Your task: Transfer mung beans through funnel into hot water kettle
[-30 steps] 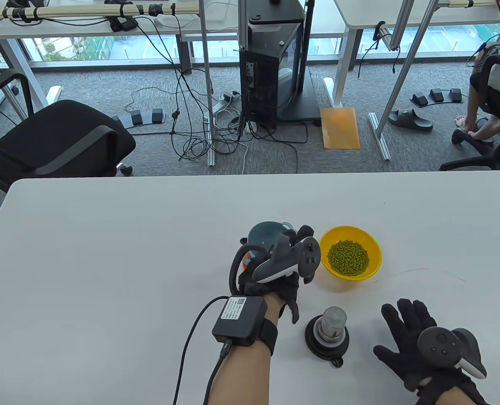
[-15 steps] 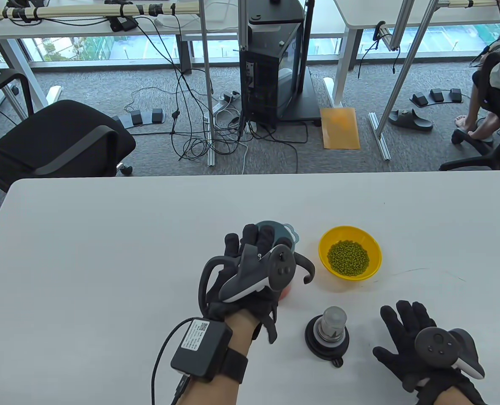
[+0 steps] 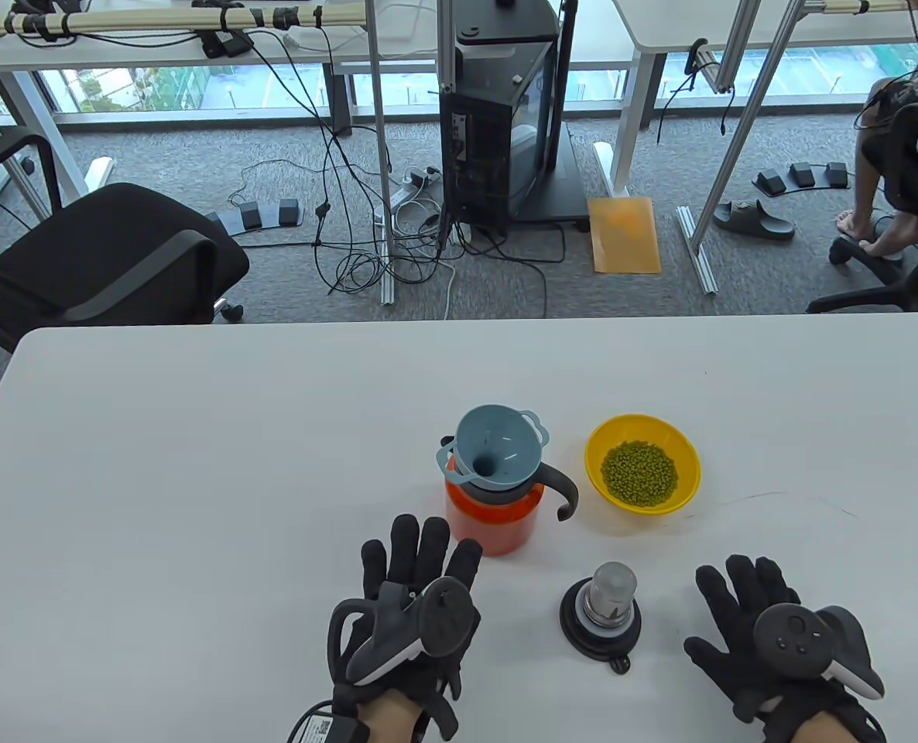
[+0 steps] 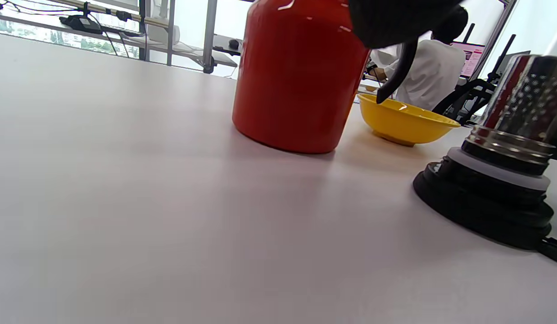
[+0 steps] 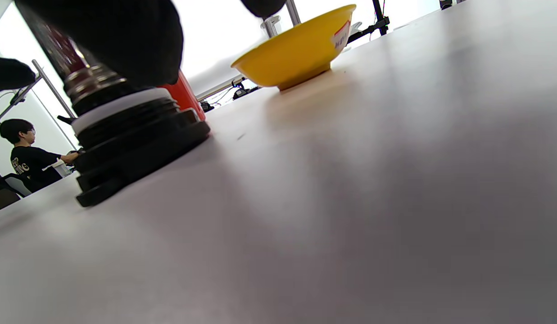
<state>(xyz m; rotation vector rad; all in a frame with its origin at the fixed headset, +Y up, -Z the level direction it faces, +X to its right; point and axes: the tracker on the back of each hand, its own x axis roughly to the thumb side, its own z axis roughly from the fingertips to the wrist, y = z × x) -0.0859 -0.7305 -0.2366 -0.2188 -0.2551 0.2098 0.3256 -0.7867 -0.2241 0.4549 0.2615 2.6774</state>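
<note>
While both hands lie flat on the counter (image 3: 196, 433) with fingers spread, neither grip holds anything: the left hand (image 3: 409, 619) rests just in front of the kettle (image 3: 492, 518), the right hand (image 3: 768, 642) off to the right of the kettle's stopper (image 3: 601, 611), which stands alone on the counter. The blue funnel (image 3: 494, 449) sits in the mouth of the red kettle, a little tilted to my eye. The mung beans (image 3: 638, 474) are all in the yellow bowl (image 3: 687, 457), just right of the kettle's black handle (image 3: 563, 495).

So the pour has not begun, I'd say. The risks I see: the funnel only rests there, so a nudge from the bowl's rim could tip it and send beans rolling across the counter. Pouring too fast may clog the narrow throat and overflow. The bowl is wide with no spout, so beans could spill past the funnel's edge unless someone steadies the funnel.
</note>
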